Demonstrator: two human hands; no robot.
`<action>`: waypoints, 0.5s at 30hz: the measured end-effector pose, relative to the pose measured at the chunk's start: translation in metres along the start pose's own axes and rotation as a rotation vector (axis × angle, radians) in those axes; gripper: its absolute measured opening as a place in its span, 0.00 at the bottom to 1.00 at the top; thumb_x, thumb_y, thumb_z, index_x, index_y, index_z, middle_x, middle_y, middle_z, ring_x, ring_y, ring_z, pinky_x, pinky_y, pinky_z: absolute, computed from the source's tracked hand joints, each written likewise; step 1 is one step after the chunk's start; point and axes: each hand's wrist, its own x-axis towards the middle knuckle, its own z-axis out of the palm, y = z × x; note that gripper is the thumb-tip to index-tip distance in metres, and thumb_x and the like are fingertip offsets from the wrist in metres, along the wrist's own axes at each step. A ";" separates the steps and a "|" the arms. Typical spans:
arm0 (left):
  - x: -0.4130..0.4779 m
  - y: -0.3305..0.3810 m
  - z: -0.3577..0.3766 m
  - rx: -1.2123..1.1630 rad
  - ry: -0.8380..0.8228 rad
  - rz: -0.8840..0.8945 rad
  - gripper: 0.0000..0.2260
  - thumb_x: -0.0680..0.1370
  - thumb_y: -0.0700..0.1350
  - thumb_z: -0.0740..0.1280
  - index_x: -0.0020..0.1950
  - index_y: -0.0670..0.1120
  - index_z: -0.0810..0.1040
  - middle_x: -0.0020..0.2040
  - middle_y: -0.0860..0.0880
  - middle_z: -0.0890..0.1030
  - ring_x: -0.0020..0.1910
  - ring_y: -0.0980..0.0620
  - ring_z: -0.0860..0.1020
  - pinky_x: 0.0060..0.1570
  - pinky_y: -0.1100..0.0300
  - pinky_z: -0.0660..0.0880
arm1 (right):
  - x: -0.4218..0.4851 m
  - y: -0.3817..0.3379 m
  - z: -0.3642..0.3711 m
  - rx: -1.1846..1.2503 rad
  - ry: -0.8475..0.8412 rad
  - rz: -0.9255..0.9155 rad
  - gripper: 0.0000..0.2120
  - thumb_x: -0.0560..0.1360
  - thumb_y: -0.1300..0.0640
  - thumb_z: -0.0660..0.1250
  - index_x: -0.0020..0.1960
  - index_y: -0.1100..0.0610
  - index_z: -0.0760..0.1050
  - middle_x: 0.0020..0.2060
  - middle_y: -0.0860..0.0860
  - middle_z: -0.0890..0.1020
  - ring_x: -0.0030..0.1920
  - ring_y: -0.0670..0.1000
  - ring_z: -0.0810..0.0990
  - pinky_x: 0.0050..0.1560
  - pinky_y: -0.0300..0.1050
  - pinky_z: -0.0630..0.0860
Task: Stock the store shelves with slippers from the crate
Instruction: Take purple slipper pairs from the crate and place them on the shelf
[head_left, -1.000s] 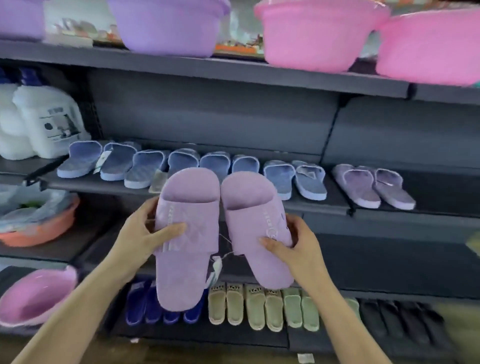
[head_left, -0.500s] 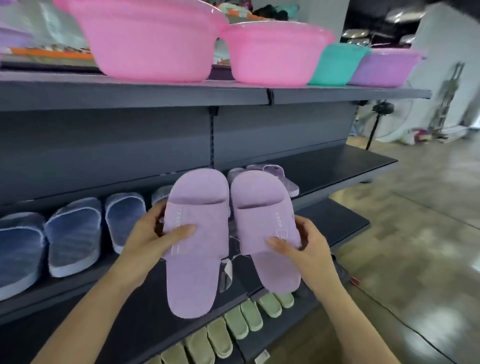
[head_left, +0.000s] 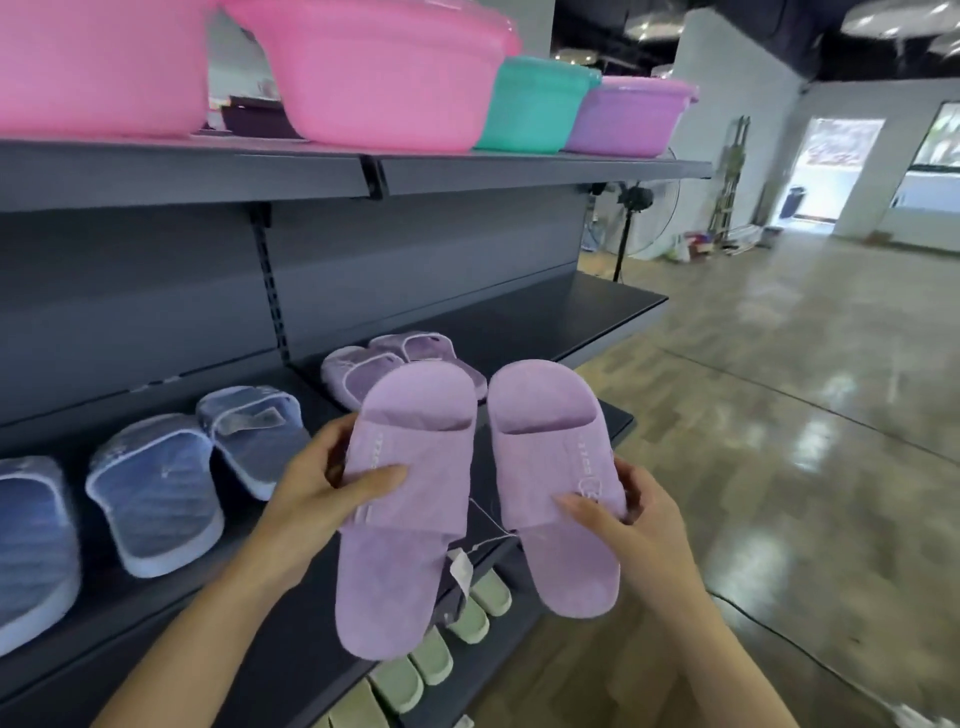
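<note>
Gripping left lilac slipper (head_left: 387, 597) in left hand (head_left: 306, 499), right lilac slipper (head_left: 550, 441) in right hand (head_left: 641, 530), fingers (head_left: 332, 441) curled round straps, side-by-side before the shelf (head_left: 597, 306), likely to land beside shelved lilac pair (head_left: 363, 369).

We record two pink basins (head_left: 384, 78), a teal basin (head_left: 530, 104) and a purple basin (head_left: 623, 117) across the frame's top; centre right, a standing fan (head_left: 636, 200) on glossy floor (head_left: 779, 415).
</note>
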 end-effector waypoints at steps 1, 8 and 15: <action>0.009 -0.003 0.011 -0.003 -0.004 -0.002 0.45 0.47 0.62 0.80 0.60 0.50 0.75 0.52 0.51 0.83 0.50 0.53 0.81 0.40 0.64 0.78 | 0.009 0.005 -0.009 0.001 -0.001 -0.001 0.39 0.52 0.35 0.71 0.59 0.52 0.72 0.51 0.44 0.80 0.48 0.45 0.79 0.39 0.35 0.74; 0.072 -0.017 0.094 -0.019 0.085 0.012 0.42 0.48 0.59 0.80 0.60 0.50 0.75 0.53 0.49 0.82 0.51 0.51 0.81 0.40 0.65 0.77 | 0.096 0.032 -0.080 0.016 -0.041 -0.028 0.37 0.52 0.35 0.71 0.58 0.49 0.73 0.50 0.42 0.81 0.47 0.41 0.80 0.39 0.35 0.75; 0.121 -0.031 0.166 -0.014 0.146 -0.002 0.37 0.54 0.55 0.77 0.62 0.48 0.75 0.54 0.49 0.82 0.52 0.50 0.81 0.41 0.63 0.78 | 0.171 0.064 -0.133 0.069 -0.119 -0.021 0.35 0.54 0.37 0.74 0.59 0.48 0.73 0.50 0.43 0.81 0.49 0.45 0.80 0.47 0.46 0.80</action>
